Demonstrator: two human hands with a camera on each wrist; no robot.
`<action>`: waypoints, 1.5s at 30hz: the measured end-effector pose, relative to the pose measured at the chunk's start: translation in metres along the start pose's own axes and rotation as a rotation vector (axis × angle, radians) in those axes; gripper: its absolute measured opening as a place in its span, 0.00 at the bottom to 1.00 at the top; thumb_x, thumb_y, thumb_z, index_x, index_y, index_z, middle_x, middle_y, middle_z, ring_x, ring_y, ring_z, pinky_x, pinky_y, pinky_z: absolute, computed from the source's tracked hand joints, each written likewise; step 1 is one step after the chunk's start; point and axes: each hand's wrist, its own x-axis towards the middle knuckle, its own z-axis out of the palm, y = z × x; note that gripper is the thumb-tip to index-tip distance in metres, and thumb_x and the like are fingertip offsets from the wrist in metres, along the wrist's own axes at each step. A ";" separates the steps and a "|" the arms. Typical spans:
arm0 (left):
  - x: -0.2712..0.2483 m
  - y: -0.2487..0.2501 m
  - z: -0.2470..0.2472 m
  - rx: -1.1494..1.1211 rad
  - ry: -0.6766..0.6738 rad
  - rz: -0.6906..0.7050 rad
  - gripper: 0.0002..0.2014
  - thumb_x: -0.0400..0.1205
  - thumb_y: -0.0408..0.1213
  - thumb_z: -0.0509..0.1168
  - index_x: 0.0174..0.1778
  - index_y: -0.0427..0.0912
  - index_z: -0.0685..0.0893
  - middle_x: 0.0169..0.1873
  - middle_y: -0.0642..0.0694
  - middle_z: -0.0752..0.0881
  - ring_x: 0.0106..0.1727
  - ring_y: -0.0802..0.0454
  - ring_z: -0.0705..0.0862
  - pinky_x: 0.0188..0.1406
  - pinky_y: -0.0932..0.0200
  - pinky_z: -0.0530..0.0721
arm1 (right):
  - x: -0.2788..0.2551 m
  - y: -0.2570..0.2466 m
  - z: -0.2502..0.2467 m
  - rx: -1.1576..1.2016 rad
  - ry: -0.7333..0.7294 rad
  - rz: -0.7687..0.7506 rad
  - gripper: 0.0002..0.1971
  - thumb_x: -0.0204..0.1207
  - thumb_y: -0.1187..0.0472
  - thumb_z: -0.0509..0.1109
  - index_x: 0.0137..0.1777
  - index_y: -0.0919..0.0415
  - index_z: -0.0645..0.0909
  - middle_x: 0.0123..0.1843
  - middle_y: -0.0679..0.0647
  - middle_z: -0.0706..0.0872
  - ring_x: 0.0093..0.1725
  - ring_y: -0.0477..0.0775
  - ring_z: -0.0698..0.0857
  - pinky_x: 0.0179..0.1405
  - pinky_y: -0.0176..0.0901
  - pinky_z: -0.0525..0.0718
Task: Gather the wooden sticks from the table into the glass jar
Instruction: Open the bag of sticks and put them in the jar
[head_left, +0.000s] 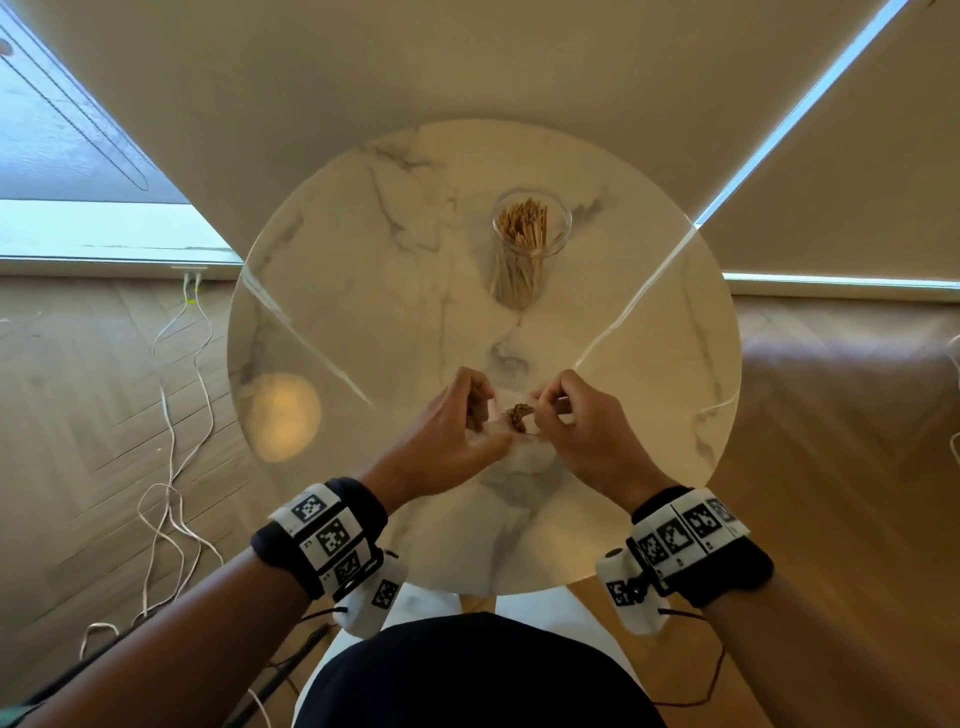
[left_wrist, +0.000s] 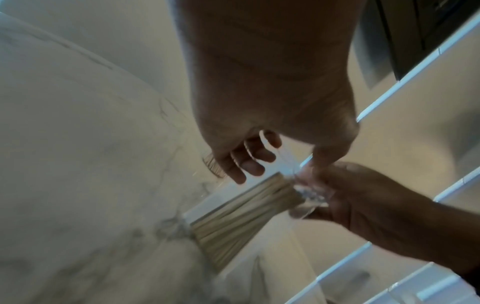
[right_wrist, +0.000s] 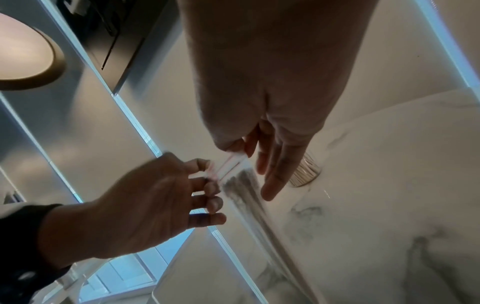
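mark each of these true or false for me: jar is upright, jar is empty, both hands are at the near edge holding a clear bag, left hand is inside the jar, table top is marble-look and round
1. The glass jar stands upright on the table. True.
2. The jar is empty. False: it holds a bundle of wooden sticks.
3. The left hand and right hand pinch a clear bag near the table's near edge. True.
4. The left hand is inside the jar. False: it is well short of the jar.
5. The table top is round and marble-look. True.
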 end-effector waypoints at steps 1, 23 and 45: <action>-0.003 -0.007 0.003 0.055 0.000 0.026 0.33 0.72 0.56 0.78 0.67 0.50 0.71 0.54 0.48 0.79 0.53 0.52 0.79 0.59 0.53 0.85 | -0.001 0.001 0.002 0.010 0.007 -0.010 0.08 0.82 0.59 0.71 0.45 0.61 0.77 0.50 0.52 0.92 0.47 0.47 0.91 0.46 0.45 0.89; 0.013 -0.031 0.045 0.189 0.198 0.058 0.12 0.85 0.45 0.65 0.51 0.41 0.70 0.38 0.51 0.77 0.33 0.49 0.74 0.30 0.60 0.68 | -0.002 -0.028 -0.030 0.086 0.150 -0.162 0.07 0.77 0.55 0.79 0.47 0.58 0.87 0.46 0.49 0.90 0.43 0.48 0.91 0.41 0.49 0.92; 0.010 -0.047 0.016 0.291 0.155 0.039 0.13 0.80 0.41 0.65 0.57 0.40 0.76 0.46 0.50 0.80 0.39 0.46 0.78 0.37 0.55 0.75 | 0.003 -0.034 -0.033 -0.285 -0.038 -0.229 0.12 0.74 0.49 0.80 0.57 0.44 0.91 0.41 0.40 0.93 0.36 0.40 0.82 0.42 0.37 0.78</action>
